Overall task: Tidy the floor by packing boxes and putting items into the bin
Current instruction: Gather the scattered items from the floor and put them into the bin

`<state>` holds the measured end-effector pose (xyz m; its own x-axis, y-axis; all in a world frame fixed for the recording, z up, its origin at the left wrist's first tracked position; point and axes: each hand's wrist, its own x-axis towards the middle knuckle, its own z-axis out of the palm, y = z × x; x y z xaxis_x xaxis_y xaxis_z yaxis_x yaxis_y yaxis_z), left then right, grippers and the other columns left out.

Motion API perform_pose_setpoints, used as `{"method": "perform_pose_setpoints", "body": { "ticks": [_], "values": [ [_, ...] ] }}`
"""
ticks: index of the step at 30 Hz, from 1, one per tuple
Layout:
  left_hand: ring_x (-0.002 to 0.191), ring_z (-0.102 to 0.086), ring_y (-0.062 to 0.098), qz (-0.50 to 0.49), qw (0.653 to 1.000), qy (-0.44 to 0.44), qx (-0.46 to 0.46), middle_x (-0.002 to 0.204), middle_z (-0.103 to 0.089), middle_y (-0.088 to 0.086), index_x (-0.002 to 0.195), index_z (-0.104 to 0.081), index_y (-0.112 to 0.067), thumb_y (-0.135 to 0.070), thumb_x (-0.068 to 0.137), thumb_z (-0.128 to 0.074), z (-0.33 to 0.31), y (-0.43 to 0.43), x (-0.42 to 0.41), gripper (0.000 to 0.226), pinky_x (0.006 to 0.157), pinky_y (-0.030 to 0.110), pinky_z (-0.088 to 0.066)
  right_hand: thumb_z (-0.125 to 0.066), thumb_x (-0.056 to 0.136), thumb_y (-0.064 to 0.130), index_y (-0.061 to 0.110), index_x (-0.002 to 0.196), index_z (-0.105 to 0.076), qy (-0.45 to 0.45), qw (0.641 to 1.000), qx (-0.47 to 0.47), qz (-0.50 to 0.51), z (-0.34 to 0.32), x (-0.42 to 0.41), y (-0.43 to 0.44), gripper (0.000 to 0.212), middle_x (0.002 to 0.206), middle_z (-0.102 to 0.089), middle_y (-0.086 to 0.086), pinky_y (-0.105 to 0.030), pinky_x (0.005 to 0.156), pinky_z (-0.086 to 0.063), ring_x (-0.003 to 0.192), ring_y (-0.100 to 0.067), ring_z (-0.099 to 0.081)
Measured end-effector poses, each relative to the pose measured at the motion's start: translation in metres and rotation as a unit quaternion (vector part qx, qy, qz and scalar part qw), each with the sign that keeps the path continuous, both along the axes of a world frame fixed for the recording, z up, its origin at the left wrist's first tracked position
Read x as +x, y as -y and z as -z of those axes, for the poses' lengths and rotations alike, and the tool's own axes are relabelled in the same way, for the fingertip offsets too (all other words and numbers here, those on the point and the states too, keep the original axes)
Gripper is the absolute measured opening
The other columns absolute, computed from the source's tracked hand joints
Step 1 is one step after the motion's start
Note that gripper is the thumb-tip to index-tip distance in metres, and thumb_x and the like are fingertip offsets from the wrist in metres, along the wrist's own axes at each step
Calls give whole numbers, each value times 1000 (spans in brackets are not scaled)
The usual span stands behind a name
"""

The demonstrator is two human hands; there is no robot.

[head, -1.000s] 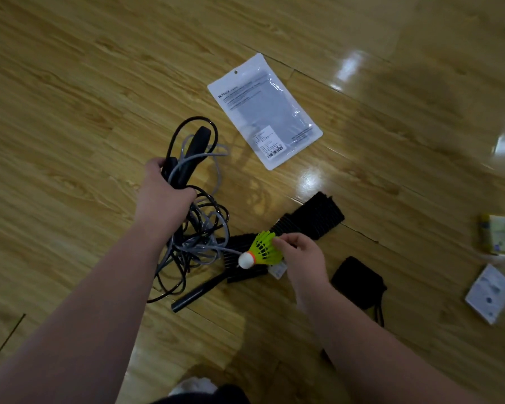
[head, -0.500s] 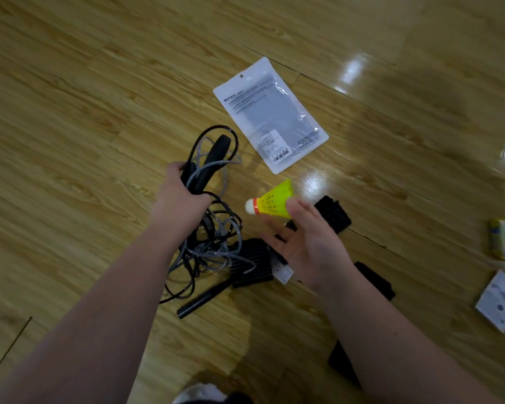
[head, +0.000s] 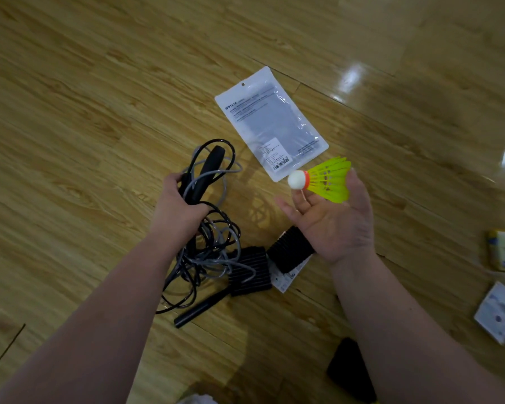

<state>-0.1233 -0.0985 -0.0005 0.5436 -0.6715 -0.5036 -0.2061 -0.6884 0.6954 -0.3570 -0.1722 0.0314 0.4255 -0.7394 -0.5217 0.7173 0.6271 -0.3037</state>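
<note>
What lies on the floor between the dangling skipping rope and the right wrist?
In the head view, two black ribbed bands and a white tag lie on the floor between the skipping rope and the right hand.

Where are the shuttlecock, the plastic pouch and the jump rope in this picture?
shuttlecock [head: 330, 182], head view, on its yellow skirt.
plastic pouch [head: 270, 123], head view, on its grey middle.
jump rope [head: 206, 170], head view, on its black handle.
</note>
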Motion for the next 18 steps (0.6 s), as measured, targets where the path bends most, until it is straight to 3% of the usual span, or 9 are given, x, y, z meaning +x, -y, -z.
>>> {"method": "perform_pose_setpoints", "body": {
  "ticks": [1,4,8,11,13,16,18],
  "values": [
    [63,-62,14,0,1000,-2,1,90,-59,-4,139,-32,-31,-12,81,-65,0,0,1,70,39,20,-43,-91,53,34,14,123,-53,16,1000,-7,-14,0,3,0,82,109,-67,-22,-65,88,-48,88,-32,-67],
    [65,-62,13,-6,1000,-9,3,93,-60,-3,139,-32,-32,-11,81,-65,0,-1,3,71,34,12,-40,-87,59,37,10,121,-63,30,997,-40,-59,-2,15,-2,72,121,-63,-21,-62,89,-49,97,-35,-67],
    [61,-61,12,-12,1000,-1,5,89,-60,-5,137,-34,-33,-12,80,-65,1,-1,3,68,33,11,-38,-75,72,40,9,137,-50,4,995,-46,-90,-1,20,-4,76,127,-59,-19,-47,88,-54,103,-33,-66],
    [59,-61,12,-9,1000,7,10,86,-60,-6,137,-34,-34,-13,80,-65,1,0,2,68,35,17,-43,-84,62,44,15,117,-67,3,993,-33,-113,1,18,-7,65,119,-66,-13,-40,84,-54,99,-27,-68],
    [59,-62,13,-3,1000,10,12,85,-60,-7,138,-33,-34,-15,80,-66,2,0,0,69,39,20,-47,-84,59,49,15,99,-74,-16,994,-17,-107,3,16,-11,53,106,-68,-10,-43,84,-50,92,-27,-68],
    [60,-62,9,4,1000,12,12,87,-59,-11,138,-33,-33,-17,80,-67,3,-1,-2,70,41,21,-47,-75,69,45,11,92,-66,-31,997,18,-72,6,13,-13,42,86,-62,-10,-54,89,-52,82,-29,-68],
    [63,-61,5,4,1000,7,7,89,-57,-15,139,-33,-32,-17,80,-68,3,-2,-2,71,44,21,-45,-70,77,42,10,86,-60,-44,996,18,-81,8,10,-11,35,81,-57,-9,-49,84,-54,74,-26,-64]
  ]
}}
